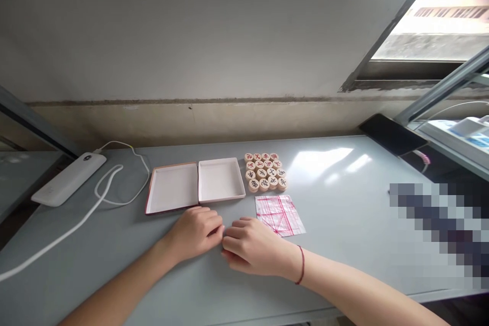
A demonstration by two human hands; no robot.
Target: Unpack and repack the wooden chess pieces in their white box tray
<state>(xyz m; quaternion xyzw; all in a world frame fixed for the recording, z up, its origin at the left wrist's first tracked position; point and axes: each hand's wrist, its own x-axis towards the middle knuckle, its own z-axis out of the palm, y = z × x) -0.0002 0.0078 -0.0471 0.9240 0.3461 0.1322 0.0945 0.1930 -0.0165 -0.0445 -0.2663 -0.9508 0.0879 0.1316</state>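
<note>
My left hand point(196, 233) rests on the grey table just in front of an open box point(220, 179), its fingers curled in. Close beside it lies my right hand point(252, 245), also curled, with a dark red string bracelet at the wrist. Neither hand shows an object, though the insides of the fingers are hidden. The box lies flat with its lid hinged open to the left, white inside. Right of it, round Chinese chess pieces point(265, 173) stand in a stacked square block, red characters behind and black in front. A folded plastic chessboard sheet point(280, 215) with red lines lies beyond my right hand.
A white power bank point(69, 179) with a white cable point(82, 221) lies at the left. At the back right a dark phone point(393, 134) leans near a metal frame post. The wall point(198, 119) borders the table's far edge. A pixelated patch covers the right side.
</note>
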